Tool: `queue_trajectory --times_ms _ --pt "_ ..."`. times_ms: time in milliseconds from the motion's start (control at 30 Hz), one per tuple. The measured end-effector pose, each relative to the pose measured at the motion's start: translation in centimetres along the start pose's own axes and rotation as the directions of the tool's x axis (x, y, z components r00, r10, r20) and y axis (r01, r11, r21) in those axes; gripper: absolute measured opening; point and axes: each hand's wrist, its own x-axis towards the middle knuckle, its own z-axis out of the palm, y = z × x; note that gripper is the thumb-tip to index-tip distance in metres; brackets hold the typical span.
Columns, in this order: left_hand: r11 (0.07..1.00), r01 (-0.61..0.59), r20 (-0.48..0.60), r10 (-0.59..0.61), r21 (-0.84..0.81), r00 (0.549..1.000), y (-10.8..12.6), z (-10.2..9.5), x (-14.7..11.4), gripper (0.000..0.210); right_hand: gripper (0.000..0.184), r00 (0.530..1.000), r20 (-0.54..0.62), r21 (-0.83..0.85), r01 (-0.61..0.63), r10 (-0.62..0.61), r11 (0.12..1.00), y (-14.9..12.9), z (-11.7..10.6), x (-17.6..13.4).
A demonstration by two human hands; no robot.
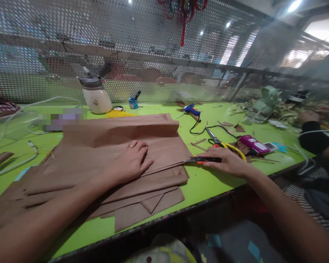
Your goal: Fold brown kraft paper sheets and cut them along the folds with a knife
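Observation:
Under my left hand [134, 160] lies a stack of folded brown paper sheets [120, 133]. The hand rests flat on the top sheet, its fingers spread a little, with a ring on one finger. My right hand [227, 161] is wrapped round a pair of scissors [195, 159] with dark blades and orange-red on the handles. The scissors' tips point left and meet the right end of a narrow fold or strip along the paper's near edge. How far the blades are apart is hard to make out.
Yellow-handled scissors [214, 137] lie just beyond my right hand, by a magenta device [253, 144] and paper scraps. Behind are a blue glue gun [192, 109], a small blue bottle [133, 103] and a white jug [96, 96]. Another person's hand [308, 117] is at far right.

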Motion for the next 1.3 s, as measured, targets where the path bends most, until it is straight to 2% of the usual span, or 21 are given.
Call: queue_trajectory --times_ms 233,467,600,967,1300 --pt "1.0 -0.01 -0.01 0.01 0.012 1.0 0.1 0.0 -0.2 0.043 0.036 1.0 -0.002 -0.004 -0.014 0.014 1.0 -0.7 -0.6 -0.7" --pt "1.0 -0.014 -0.002 0.014 0.023 1.0 0.1 -0.2 -0.2 0.042 0.036 0.998 0.052 0.02 0.033 -0.034 0.999 -2.2 0.1 1.9" --pt "1.0 -0.019 0.011 0.019 0.021 1.0 0.1 -0.2 -0.1 0.043 0.033 0.998 0.027 0.027 0.048 -0.049 0.998 -2.9 0.6 2.5" --pt "1.0 -0.004 0.006 0.004 0.005 1.0 0.3 -0.2 -0.2 0.039 0.036 0.999 0.028 0.01 0.021 -0.021 1.0 -3.4 0.5 1.2" --pt "1.0 0.0 0.0 0.0 -0.026 1.0 0.6 -0.5 -0.3 0.036 0.029 0.993 0.042 0.056 0.107 -0.109 0.993 -6.4 2.4 3.5"
